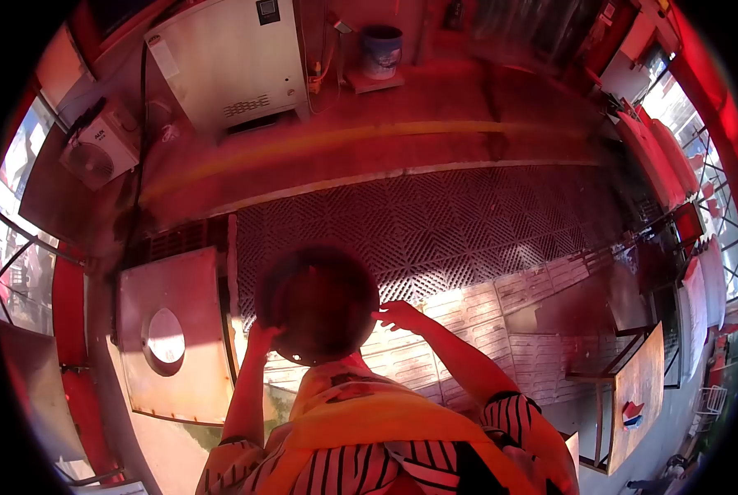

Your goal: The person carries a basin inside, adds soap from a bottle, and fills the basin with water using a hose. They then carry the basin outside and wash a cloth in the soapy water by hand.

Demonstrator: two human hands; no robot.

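A dark round bucket (pixel 318 301) is in front of my body, seen from above with its inside in deep shadow. At its left side, my left hand (pixel 264 337) is closed on the edge, with the fingers partly hidden. My right hand (pixel 397 316) is at the opposite side, its fingertips bent against the rim. What the bucket contains, if anything, is too dark to make out. An orange apron (pixel 377 412) covers my front over a striped shirt.
To the left stands a pale metal-topped stand (pixel 179 289) with a round white piece (pixel 165 337). A large cabinet (pixel 224 62), an outdoor fan unit (pixel 101 148) and a blue bucket (pixel 381 49) are farther back. Patterned floor grating (pixel 435 214) lies ahead; a wooden table (pixel 637 396) stands right.
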